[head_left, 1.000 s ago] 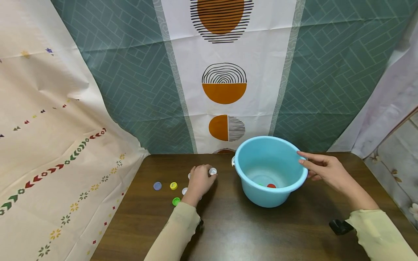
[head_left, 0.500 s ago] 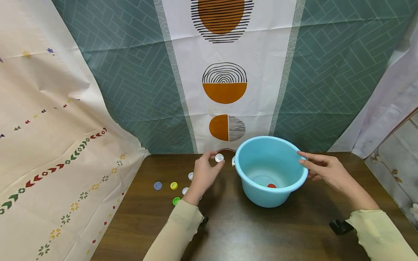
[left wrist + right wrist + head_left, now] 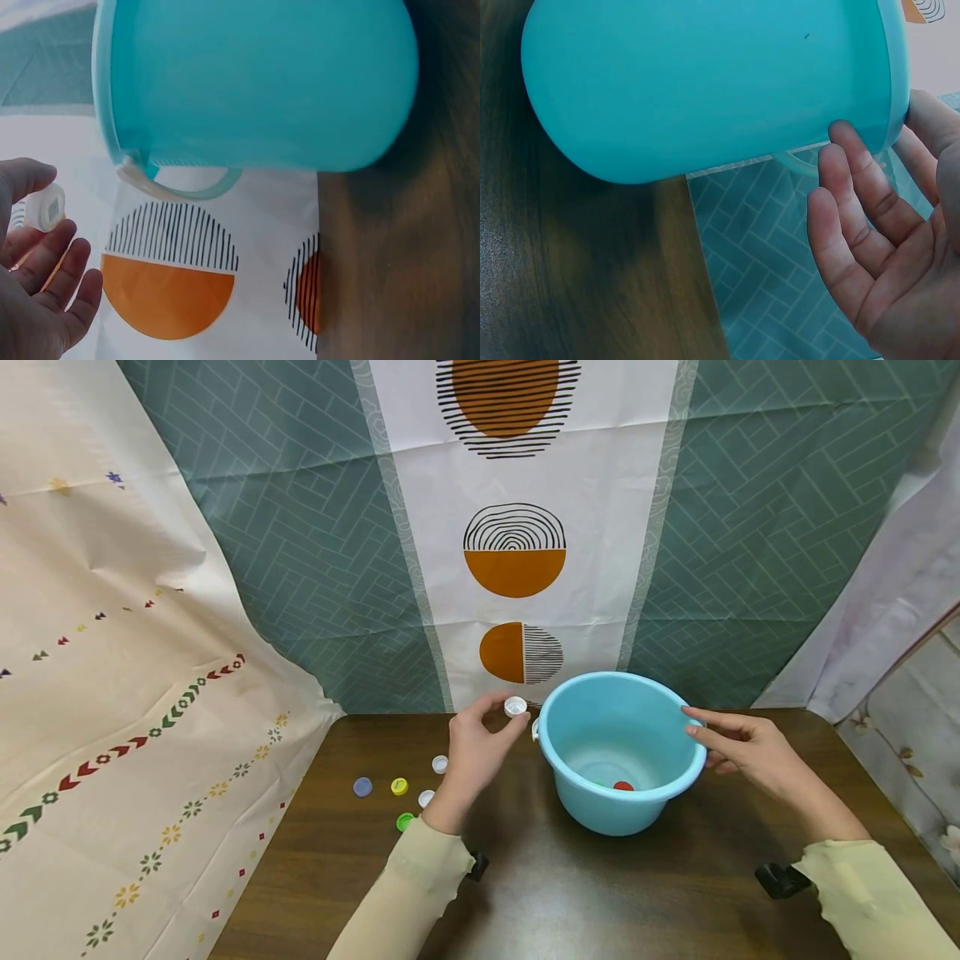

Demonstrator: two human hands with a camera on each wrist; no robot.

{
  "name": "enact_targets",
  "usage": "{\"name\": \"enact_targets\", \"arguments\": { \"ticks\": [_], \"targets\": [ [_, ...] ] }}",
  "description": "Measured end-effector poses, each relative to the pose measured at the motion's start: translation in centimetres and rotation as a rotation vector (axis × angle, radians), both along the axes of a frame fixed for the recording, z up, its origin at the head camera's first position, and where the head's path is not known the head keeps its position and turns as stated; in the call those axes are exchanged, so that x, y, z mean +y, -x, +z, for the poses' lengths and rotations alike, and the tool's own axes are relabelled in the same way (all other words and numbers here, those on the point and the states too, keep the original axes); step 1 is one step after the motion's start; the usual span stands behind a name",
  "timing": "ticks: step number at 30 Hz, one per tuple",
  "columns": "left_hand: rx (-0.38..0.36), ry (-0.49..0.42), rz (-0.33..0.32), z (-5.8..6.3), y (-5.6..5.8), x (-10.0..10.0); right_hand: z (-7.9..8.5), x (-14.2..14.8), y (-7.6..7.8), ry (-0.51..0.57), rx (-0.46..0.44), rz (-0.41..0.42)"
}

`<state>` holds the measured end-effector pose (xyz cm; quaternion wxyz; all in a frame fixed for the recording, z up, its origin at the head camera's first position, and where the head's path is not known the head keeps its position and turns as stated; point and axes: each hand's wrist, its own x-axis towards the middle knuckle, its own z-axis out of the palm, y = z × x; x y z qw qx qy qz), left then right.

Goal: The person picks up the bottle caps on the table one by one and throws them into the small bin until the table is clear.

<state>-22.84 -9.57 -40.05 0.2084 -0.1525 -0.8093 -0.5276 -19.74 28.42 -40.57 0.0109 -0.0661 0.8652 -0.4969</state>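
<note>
My left hand (image 3: 474, 756) pinches a white bottle cap (image 3: 515, 707) between thumb and fingertips, raised just left of the light blue bucket (image 3: 611, 817). In the left wrist view the cap (image 3: 46, 208) sits between the fingertips, and the bucket's side wall (image 3: 270, 82) fills the top. My right hand (image 3: 742, 750) holds the bucket's right rim, thumb and index finger over the edge, the other fingers along the outside. The right wrist view shows those fingers (image 3: 844, 180) by the outer wall. Inside the bucket lies a red cap (image 3: 623, 787), with a sliver of green beside it.
On the dark wooden table (image 3: 600, 893), left of the bucket, lie a blue cap (image 3: 362, 787), a yellow cap (image 3: 399, 787), a green cap (image 3: 405, 822) and two white caps (image 3: 440, 764). A patterned cloth (image 3: 517, 477) hangs behind the table's back edge.
My left hand has lifted the white bottle cap from among the others and carried it up and right, close to the bucket. The right hand and bucket have stayed put.
</note>
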Motion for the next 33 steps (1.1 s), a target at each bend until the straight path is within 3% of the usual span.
{"name": "enact_targets", "arguments": {
  "ticks": [11, 19, 33],
  "targets": [
    [0.060, -0.102, -0.019, 1.3, -0.4, 0.9, 0.2, -0.1, 0.0, -0.001, -0.010, -0.005],
    [0.068, -0.177, -0.080, 2.0, -0.6, 1.8, 0.1, -0.1, 0.0, -0.003, -0.009, -0.005],
    [0.052, -0.191, -0.136, 2.8, -0.3, 3.5, 0.1, -0.1, 0.0, -0.008, -0.007, -0.010]
  ]
}}
